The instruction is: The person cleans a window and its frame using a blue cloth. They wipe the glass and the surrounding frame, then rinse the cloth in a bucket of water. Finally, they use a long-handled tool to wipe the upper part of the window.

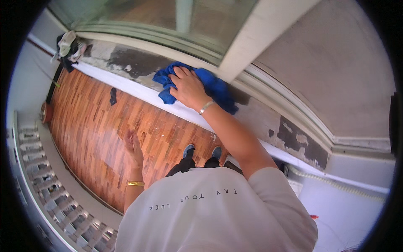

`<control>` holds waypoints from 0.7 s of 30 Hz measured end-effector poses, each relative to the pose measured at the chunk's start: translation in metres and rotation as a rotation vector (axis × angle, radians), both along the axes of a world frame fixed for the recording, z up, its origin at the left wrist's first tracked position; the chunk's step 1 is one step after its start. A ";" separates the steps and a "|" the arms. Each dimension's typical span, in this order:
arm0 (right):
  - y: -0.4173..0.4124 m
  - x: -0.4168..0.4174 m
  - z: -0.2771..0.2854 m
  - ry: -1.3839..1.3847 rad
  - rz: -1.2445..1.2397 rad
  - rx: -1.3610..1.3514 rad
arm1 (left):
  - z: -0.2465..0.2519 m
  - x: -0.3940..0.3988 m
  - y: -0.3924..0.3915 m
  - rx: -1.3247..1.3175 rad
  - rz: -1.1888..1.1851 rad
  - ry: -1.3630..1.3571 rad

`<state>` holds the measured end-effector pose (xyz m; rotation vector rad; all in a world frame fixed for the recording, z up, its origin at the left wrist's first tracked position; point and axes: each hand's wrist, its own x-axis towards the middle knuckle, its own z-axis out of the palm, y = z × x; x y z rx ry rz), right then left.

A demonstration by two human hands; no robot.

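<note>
My right hand (pixel 188 86) is pressed on a crumpled blue cloth (pixel 217 86), with the fingers curled into its folds. Under the cloth runs a window sill (pixel 143 67) with worn, peeling paint and dark grey patches. Part of the cloth hangs over the sill's white front edge, and its far end lies against the window frame. Over the wood-look floor (pixel 104 138), my left hand (pixel 133 148) hangs in the air to the left, somewhat blurred. It holds nothing, and its fingers look apart.
A sliding window (pixel 151 19) rises behind the sill. Rags (pixel 69 47) are heaped at the sill's far left end. A dark scrap (pixel 113 96) and a terracotta pot (pixel 47 112) are on the floor. At left stands a balustrade (pixel 47 176); a pale hose (pixel 333 182) runs at right.
</note>
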<state>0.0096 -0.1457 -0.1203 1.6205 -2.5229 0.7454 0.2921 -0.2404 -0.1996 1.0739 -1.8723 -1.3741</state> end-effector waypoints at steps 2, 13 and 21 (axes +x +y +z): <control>0.035 -0.001 0.002 -0.001 -0.048 -0.006 | -0.009 -0.009 -0.011 -0.089 -0.099 0.012; 0.227 -0.003 0.001 -0.035 -0.404 0.062 | -0.005 -0.052 0.021 0.020 -0.235 0.043; 0.393 -0.005 0.001 0.064 -0.688 0.057 | -0.011 -0.080 0.051 -0.090 -0.352 0.071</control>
